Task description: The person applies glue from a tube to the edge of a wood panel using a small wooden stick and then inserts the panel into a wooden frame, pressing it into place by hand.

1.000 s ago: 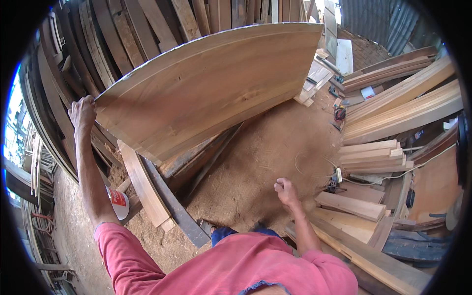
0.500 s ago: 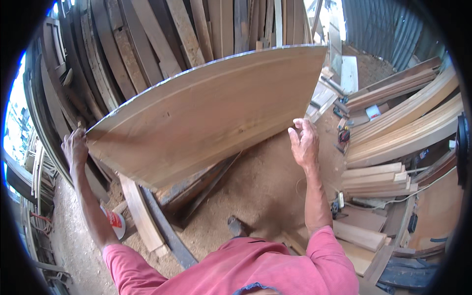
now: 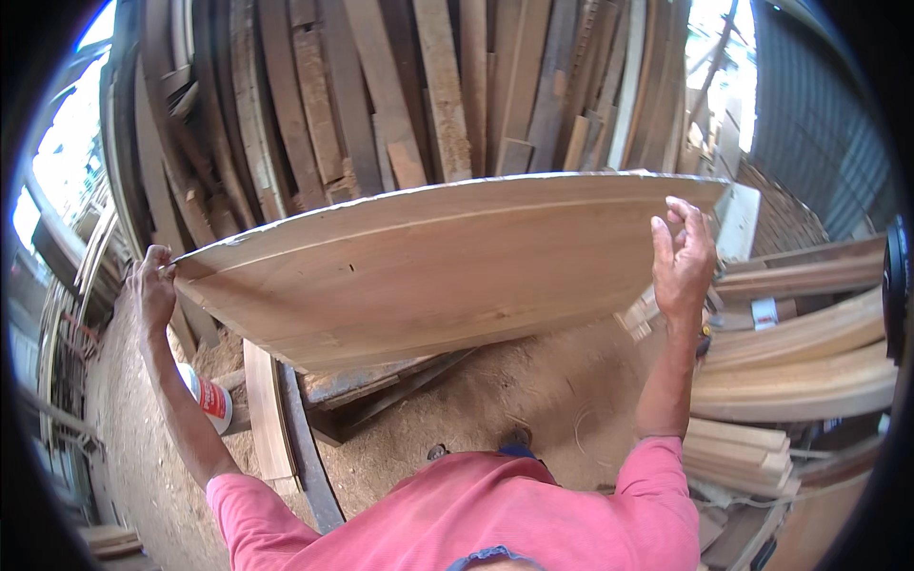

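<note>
leaning planks (image 3: 381, 105): many weathered boards standing on end in a row along the far wall of the shed
stacked boards (image 3: 800, 352): pale lengths piled flat at the right edge of the floor
white-and-red container (image 3: 211, 398): lying on the sawdust at the left, just beside a low plank
low plank (image 3: 267, 409): lies on the floor near the left
sawdust floor (image 3: 533, 390): brown, loose, covers the middle ground
corrugated wall (image 3: 809, 124): grey metal, upper right corner
</note>
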`<act>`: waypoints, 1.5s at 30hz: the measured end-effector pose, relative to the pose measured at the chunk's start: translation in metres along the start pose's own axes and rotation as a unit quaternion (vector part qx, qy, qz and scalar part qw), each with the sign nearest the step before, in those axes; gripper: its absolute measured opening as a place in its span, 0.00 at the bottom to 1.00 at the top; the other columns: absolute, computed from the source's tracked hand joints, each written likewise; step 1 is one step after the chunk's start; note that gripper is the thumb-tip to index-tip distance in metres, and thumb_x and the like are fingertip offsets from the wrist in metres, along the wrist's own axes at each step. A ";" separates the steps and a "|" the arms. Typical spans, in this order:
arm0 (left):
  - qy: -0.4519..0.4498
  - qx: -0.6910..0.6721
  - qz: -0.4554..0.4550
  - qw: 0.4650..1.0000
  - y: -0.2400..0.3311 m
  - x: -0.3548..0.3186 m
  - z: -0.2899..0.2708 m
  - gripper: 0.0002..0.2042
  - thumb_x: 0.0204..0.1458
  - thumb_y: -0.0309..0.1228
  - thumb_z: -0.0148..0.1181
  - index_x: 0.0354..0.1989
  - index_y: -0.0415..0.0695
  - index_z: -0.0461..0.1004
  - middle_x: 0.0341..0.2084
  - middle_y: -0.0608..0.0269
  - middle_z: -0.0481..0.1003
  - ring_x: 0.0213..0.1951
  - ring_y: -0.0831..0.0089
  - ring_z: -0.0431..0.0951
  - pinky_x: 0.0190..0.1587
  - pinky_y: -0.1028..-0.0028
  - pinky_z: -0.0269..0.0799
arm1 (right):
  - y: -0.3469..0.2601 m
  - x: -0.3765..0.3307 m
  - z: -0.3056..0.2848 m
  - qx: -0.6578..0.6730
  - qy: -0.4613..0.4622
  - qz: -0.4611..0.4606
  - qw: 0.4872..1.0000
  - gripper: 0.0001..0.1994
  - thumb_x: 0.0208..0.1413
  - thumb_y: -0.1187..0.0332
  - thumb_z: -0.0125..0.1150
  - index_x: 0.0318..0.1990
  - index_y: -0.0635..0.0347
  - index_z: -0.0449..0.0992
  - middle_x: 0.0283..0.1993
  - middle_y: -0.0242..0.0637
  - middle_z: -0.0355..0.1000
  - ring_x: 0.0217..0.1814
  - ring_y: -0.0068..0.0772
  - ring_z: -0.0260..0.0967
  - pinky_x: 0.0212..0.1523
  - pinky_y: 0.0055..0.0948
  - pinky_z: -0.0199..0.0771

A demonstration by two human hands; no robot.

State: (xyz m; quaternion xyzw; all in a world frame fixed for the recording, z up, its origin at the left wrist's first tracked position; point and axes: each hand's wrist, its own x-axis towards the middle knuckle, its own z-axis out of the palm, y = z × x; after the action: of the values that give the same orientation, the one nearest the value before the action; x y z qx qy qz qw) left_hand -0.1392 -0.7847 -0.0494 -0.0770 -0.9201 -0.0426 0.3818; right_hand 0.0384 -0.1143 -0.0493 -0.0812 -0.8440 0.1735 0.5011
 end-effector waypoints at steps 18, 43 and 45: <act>-0.006 0.048 -0.075 0.996 -0.001 -0.013 -0.006 0.12 0.52 0.25 0.63 0.45 0.47 0.73 0.36 0.60 0.79 0.41 0.57 0.76 0.44 0.58 0.69 | 0.054 0.062 0.039 0.064 -0.009 -0.109 0.992 0.14 0.51 0.72 0.68 0.47 0.61 0.79 0.43 0.43 0.73 0.49 0.47 0.71 0.51 0.42 0.70; -0.012 0.028 -0.105 0.994 -0.047 -0.019 0.007 0.13 0.56 0.23 0.60 0.49 0.44 0.72 0.37 0.54 0.78 0.42 0.59 0.78 0.45 0.62 0.72 | 0.056 0.046 0.037 0.129 0.015 0.020 0.991 0.17 0.58 0.76 0.58 0.55 0.62 0.75 0.37 0.40 0.70 0.35 0.34 0.68 0.36 0.32 0.69; 0.014 -0.098 -0.124 0.987 -0.076 -0.019 0.023 0.14 0.55 0.17 0.58 0.49 0.41 0.71 0.37 0.55 0.77 0.43 0.64 0.78 0.46 0.67 0.72 | 0.076 0.045 0.027 0.072 0.049 0.067 0.994 0.17 0.60 0.74 0.56 0.56 0.64 0.74 0.37 0.39 0.71 0.34 0.32 0.67 0.34 0.31 0.68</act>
State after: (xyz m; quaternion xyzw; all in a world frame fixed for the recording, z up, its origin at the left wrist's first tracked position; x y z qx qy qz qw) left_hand -0.1551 -0.8587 -0.0803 0.0014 -0.9083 -0.1810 0.3772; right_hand -0.0093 -0.0360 -0.0527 -0.1095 -0.7965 0.2623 0.5336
